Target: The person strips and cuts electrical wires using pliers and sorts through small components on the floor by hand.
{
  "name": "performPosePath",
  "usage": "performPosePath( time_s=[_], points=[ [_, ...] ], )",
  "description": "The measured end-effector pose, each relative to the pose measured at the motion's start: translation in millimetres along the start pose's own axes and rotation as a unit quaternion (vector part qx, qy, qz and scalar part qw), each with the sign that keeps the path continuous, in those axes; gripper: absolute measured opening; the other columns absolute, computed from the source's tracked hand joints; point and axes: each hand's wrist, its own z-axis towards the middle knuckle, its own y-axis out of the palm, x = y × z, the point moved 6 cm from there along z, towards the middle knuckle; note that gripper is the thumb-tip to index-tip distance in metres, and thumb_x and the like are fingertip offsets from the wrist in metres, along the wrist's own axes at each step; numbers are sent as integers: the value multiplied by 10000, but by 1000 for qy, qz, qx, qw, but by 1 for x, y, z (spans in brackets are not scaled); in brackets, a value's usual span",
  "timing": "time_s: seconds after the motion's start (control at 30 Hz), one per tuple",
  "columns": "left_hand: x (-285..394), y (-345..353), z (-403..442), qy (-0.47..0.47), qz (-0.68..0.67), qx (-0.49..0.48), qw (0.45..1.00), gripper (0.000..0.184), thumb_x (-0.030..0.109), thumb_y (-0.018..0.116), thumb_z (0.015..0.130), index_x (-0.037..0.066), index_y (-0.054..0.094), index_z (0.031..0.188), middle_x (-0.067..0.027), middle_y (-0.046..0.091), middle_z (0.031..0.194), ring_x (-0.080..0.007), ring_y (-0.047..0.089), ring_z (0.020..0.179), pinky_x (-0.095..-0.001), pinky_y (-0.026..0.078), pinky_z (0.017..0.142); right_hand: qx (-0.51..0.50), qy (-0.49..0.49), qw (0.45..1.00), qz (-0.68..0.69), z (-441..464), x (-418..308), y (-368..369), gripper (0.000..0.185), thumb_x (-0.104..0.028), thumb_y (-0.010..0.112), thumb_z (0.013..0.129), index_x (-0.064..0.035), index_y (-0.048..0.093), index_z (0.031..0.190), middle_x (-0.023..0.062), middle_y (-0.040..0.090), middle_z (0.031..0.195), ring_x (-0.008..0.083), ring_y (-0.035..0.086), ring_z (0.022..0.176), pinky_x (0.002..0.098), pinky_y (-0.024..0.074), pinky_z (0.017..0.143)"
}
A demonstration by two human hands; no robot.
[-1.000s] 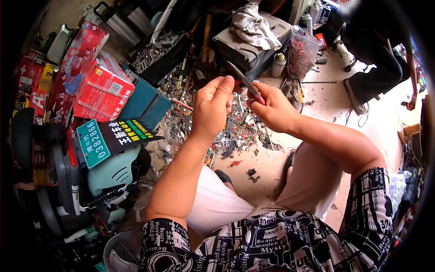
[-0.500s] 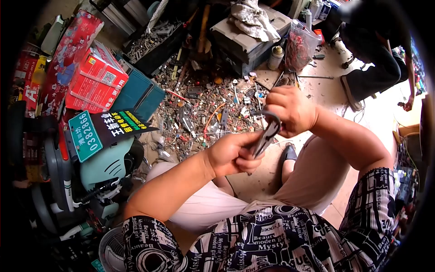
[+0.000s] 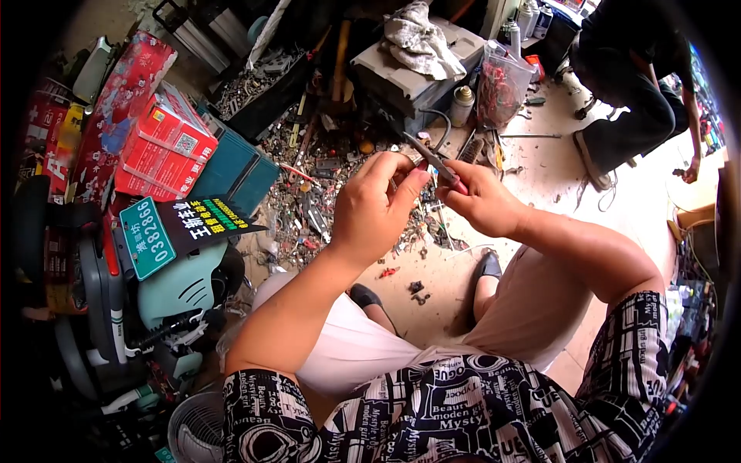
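My right hand (image 3: 480, 199) is closed round the reddish handle of a metal blade tool (image 3: 429, 157), whose tip points up and left. A dark curved cable (image 3: 445, 130) rises beside the blade. My left hand (image 3: 380, 207) is closed in a pinch just left of the tool, with a small dark red piece (image 3: 422, 164) showing at its fingertips. The hands are close together above the littered floor. How the cable runs into my fingers is hidden.
Small parts (image 3: 309, 212) litter the floor ahead. A grey case (image 3: 409, 77) with a cloth, a spray can (image 3: 461, 106) and a bag of red wire (image 3: 503, 85) stand beyond. Red boxes (image 3: 166, 150) and a scooter (image 3: 181, 289) are left. A person (image 3: 633, 92) crouches at right.
Half a second ago my hands were lower and crossed around the tool and cable. Now both are apart and raised, the blade pointing up-left, much as one second ago.
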Motion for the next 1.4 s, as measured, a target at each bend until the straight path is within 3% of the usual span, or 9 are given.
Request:
performPosePath(
  time_s=[0.2, 0.33, 0.5, 0.63, 0.87, 1.0, 1.2, 1.3, 1.4],
  points=[
    [2, 6, 14, 85, 78, 60, 992, 193, 200, 556, 940, 30, 599, 859, -127, 607, 746, -303, 577, 620, -363, 446, 552, 0, 79, 994, 81, -2, -11, 1, 189, -166, 561, 845, -72, 430, 747, -37, 407, 641, 73, 371, 609, 269, 350, 532],
    [-8, 10, 24, -33, -36, 59, 997, 301, 266, 498, 979, 29, 588, 817, -56, 547, 628, -172, 509, 515, -296, 390, 480, 34, 17, 995, 90, 9, -10, 0, 186, -141, 546, 834, -69, 403, 739, -28, 411, 638, 80, 381, 612, 282, 355, 532],
    [-27, 32, 14, -310, -546, -85, 773, 379, 382, 431, 996, 117, 471, 728, 40, 359, 542, -65, 317, 442, -213, 258, 417, 69, -112, 968, -213, 19, -37, -21, 170, -131, 581, 726, -40, 450, 784, 153, 541, 686, 369, 552, 660, 440, 432, 594],
    [-27, 47, 2, -362, -676, -257, 587, 392, 396, 444, 985, 151, 423, 680, 27, 369, 517, -85, 355, 440, -215, 285, 427, 94, -258, 909, -314, 18, -55, -30, 170, -112, 578, 697, -41, 453, 788, 145, 546, 719, 375, 557, 680, 449, 441, 600],
    [-42, 12, 19, -233, -373, -40, 897, 375, 429, 408, 995, 79, 540, 1003, -33, 603, 856, -95, 507, 607, -222, 402, 551, 53, -71, 979, -184, 28, -34, -24, 152, -137, 561, 748, -40, 445, 760, 160, 541, 649, 376, 542, 645, 425, 436, 598],
    [-27, 0, 28, -74, -232, 45, 969, 219, 231, 570, 950, 48, 533, 1065, -40, 609, 916, -55, 515, 659, -183, 424, 587, 60, -35, 993, -91, 33, -20, -22, 193, -155, 561, 805, -47, 417, 737, 121, 501, 594, 230, 495, 554, 368, 418, 550],
    [-42, 1, 28, -157, -286, -4, 945, 178, 214, 529, 973, 43, 580, 980, -6, 580, 763, -70, 507, 641, -202, 428, 573, 22, -39, 999, 15, 34, -16, -9, 204, -161, 550, 834, -63, 404, 731, -10, 419, 619, 88, 400, 589, 289, 376, 527],
    [-47, 22, 22, -271, -545, -83, 789, 173, 233, 563, 955, 63, 589, 934, 5, 576, 752, -82, 494, 599, -202, 429, 565, -7, -27, 998, 55, 32, -19, -8, 191, -159, 549, 837, -72, 412, 736, -34, 404, 646, 71, 383, 610, 271, 359, 529],
    [-48, 17, 22, -264, -508, -59, 818, 181, 244, 569, 953, 63, 577, 950, -2, 589, 793, -76, 501, 614, -204, 431, 564, -24, 12, 997, 71, 32, -17, -6, 188, -161, 554, 838, -76, 417, 741, -38, 404, 650, 68, 384, 614, 267, 350, 527]
  ],
)
